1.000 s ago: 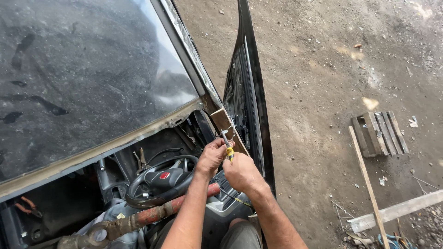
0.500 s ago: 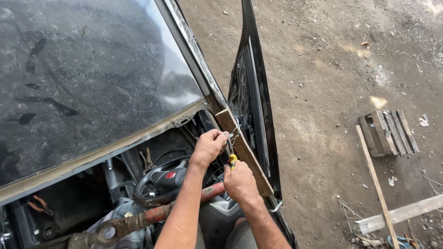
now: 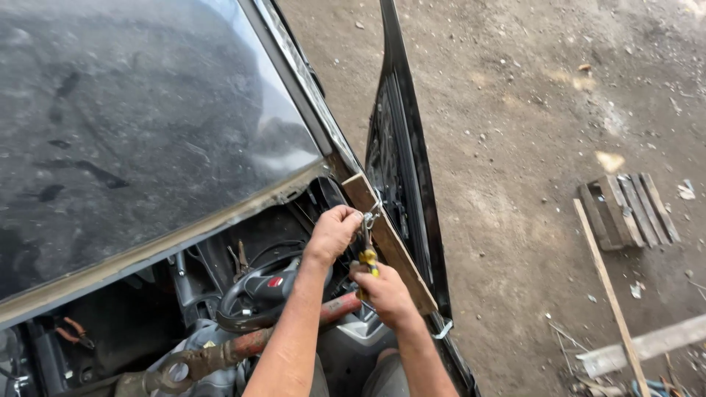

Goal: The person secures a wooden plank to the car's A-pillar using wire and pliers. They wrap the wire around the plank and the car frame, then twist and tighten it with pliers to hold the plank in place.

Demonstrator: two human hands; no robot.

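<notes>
The person looks down from above at a stripped car. The left hand (image 3: 334,231) is closed in a fist around the top of a small metal tool (image 3: 365,224) at the door pillar, just beside the upper end of a brown wooden strip (image 3: 390,242) that runs down along the door opening. The right hand (image 3: 382,290) is just under it, and its grip is clamped on a yellow handle (image 3: 369,259) of the same tool, which looks like pliers; the exact kind I cannot tell. The two hands are very near each other, almost touching.

Under the forearms there is the black steering wheel (image 3: 250,294) with a red mark in its middle, and a rusty red pipe (image 3: 220,356) lies across the seat area. The dusty windshield (image 3: 140,117) fills the upper left part. The black car door (image 3: 404,169) stands open to the right of the hands. On the dirt ground (image 3: 515,132), well apart, lie a small wooden pallet piece (image 3: 625,209) and a long wooden stick (image 3: 610,294).
</notes>
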